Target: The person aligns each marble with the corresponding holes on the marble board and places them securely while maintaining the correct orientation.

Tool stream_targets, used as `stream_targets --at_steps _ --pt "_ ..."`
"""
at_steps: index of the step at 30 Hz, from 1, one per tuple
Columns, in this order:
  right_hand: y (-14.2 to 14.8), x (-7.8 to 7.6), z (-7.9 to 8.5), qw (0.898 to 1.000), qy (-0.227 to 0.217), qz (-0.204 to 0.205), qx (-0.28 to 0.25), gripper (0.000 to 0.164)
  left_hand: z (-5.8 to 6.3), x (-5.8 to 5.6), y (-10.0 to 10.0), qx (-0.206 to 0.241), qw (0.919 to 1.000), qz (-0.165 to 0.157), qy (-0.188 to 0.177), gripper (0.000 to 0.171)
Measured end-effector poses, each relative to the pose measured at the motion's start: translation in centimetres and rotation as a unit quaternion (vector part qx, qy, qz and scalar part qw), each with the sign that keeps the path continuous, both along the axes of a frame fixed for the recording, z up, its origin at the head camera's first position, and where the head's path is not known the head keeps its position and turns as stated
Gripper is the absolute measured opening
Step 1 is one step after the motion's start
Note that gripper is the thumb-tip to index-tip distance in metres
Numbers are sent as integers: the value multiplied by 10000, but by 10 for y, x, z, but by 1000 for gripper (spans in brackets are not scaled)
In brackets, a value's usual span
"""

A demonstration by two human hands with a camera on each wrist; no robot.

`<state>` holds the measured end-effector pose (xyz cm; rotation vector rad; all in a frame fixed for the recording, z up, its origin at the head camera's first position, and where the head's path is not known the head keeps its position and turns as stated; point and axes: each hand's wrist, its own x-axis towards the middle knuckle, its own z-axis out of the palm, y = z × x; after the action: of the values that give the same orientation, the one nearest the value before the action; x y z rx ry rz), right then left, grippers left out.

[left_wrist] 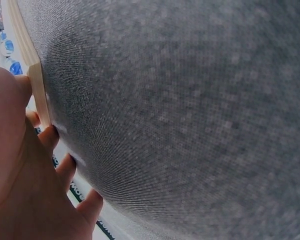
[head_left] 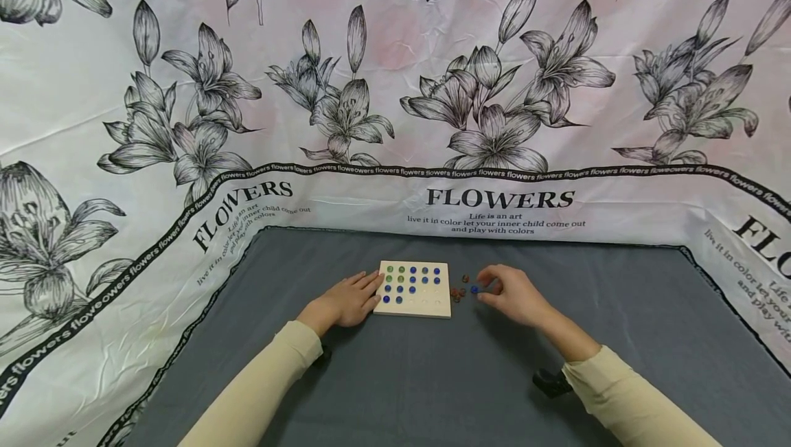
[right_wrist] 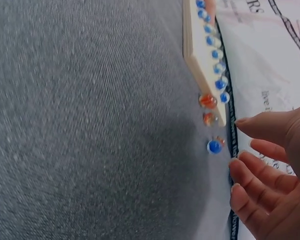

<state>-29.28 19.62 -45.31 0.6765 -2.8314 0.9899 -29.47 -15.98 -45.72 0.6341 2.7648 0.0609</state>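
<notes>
Touching the board at its left edge, the left hand grips nothing; the right hand, fingers apart, hovers empty beside a loose blue marble. Green marbles and seated blue marbles fill most hollows; five look bare, with reddish marbles left on the tabletop.
</notes>
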Motion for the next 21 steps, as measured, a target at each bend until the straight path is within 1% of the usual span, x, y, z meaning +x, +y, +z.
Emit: stream_targets --at_steps 5,9,16,21 --pt "3 -7 -4 9999 -110 26 11 31 1 0 1 16 10000 17 -7 59" --pt "4 -11 -5 9996 -278 33 -24 33 0 0 1 68 10000 44 5 58" --pt "2 -18 -8 9983 -546 155 -103 36 -3 -2 0 -49 10000 43 62 58" --pt "1 -23 -13 9976 -664 152 -114 35 -3 -2 1 16 10000 53 19 58"
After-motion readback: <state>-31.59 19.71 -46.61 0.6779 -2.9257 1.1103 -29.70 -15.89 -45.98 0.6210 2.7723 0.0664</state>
